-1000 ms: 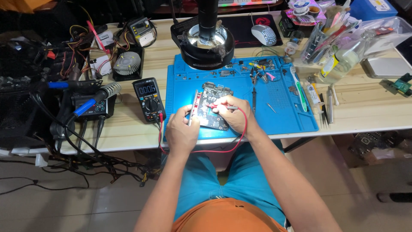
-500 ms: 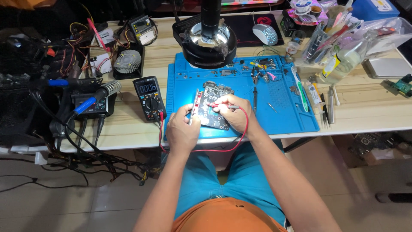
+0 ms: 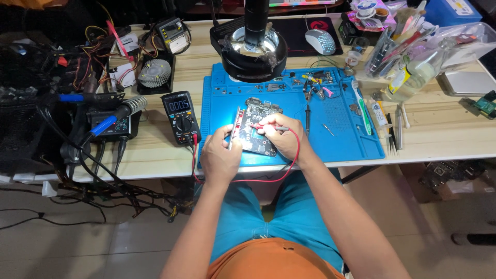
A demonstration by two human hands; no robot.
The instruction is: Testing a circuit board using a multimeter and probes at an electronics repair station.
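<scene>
Head view shows us a dark circuit board [image 3: 258, 129] on the blue mat [image 3: 341, 129]; our left hand [image 3: 219, 160] fingers pinch its near-left edge, our right hand [image 3: 281, 137] fingers pinch a red probe [image 3: 263, 125] onto it. We see a multimeter [image 3: 181, 116] just left on the table [image 3: 439, 129], and a ring-lit microscope [image 3: 254, 46] behind.

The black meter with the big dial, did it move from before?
No. The black meter sits beside the left edge of the blue mat, the same as earlier. Only the head camera shifted slightly.
</scene>
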